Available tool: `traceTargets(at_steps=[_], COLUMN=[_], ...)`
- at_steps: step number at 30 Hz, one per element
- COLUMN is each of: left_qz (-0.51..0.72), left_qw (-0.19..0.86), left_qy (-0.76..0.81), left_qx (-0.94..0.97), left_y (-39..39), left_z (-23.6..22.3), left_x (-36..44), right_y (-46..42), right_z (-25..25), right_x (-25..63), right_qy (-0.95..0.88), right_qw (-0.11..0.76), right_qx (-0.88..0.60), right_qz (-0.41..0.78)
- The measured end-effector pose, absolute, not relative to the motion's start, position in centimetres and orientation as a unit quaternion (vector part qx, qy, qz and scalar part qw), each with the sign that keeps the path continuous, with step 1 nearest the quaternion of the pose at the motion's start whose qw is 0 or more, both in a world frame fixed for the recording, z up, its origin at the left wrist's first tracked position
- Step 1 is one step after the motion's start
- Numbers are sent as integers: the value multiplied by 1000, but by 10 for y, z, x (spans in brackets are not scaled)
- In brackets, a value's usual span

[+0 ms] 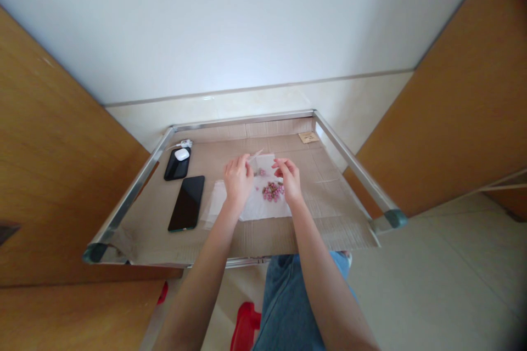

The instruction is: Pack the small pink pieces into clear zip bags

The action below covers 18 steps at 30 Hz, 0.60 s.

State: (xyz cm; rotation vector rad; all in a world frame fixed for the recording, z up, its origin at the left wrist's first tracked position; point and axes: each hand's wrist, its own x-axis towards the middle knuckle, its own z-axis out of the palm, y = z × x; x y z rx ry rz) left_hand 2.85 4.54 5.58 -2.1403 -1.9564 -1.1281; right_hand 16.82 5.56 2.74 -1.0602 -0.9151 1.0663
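My left hand (239, 181) seems to pinch a thin pale strip (255, 156), my curled right hand (287, 175) hides whether it holds anything, and between them small pink pieces (273, 191), too small to identify, sit heaped on white tissue (263, 210) on the cardboard-topped bench (247, 242).

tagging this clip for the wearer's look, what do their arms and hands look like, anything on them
The left hand and right hand are bare, without gloves. The forearms show no sleeves, and no watch, bracelet or ring is visible. Blue denim jeans show below them.
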Motion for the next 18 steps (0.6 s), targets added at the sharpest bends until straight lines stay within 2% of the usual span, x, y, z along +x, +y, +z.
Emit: traceTargets(at_steps=[6,12,18], left_qz=[-547,-583,-633], left_qw=[-77,-200,-261], left_qy=[-554,-522,-514], left_qx=[-623,-590,-516], left_y=[43,44,49], left_z=[58,41,25], left_x=[32,37,40], right_y=[57,53,55], right_z=[26,30,27], right_x=[171,169,168], right_qy=[-410,-472,-451], right_qw=[654,602,610], right_qx=[-484,-432,-433], right_qz=[413,478,487])
